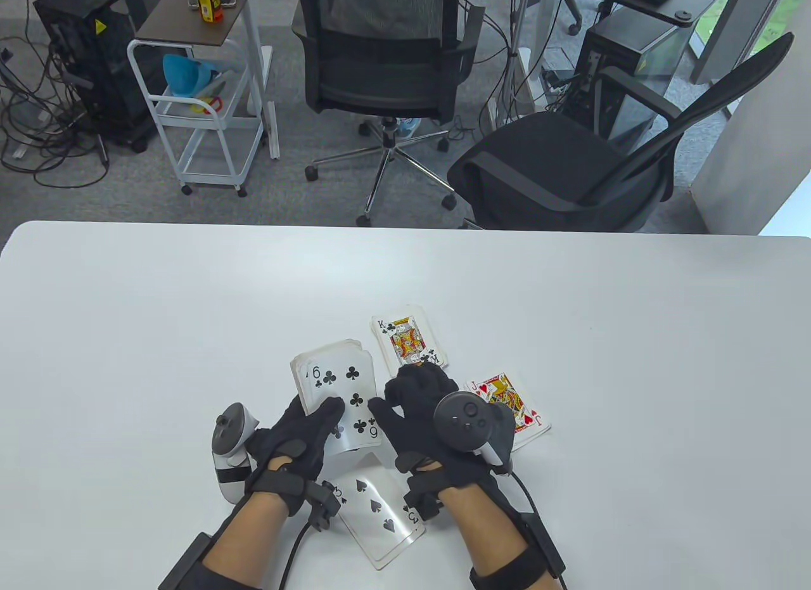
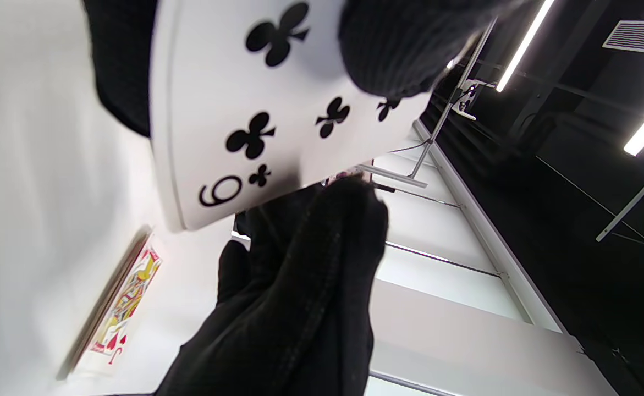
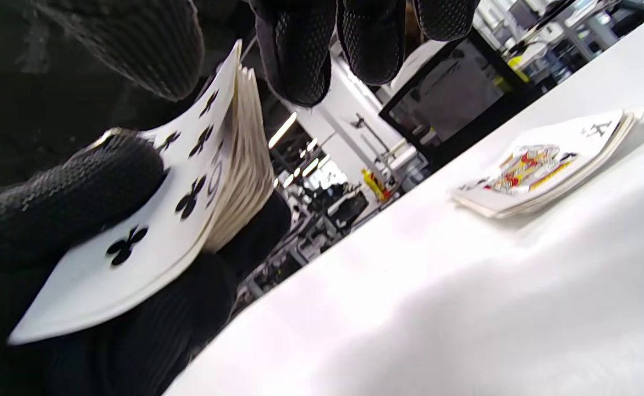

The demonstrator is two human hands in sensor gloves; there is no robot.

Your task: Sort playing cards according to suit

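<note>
Cards are thin, light and slick, so the top one should slide off by its edge. The left hand (image 1: pixel 298 441) grips the face-up deck (image 1: pixel 339 397), six of clubs (image 2: pixel 256 110) on top, above the table (image 1: pixel 127 311). The right hand (image 1: pixel 421 400), fingers curled, hovers beside it holding nothing plainly seen. King of clubs pile (image 1: pixel 408 341), jack of hearts pile (image 1: pixel 513 406) and a spade card (image 1: pixel 377 514) lie nearby.
</note>
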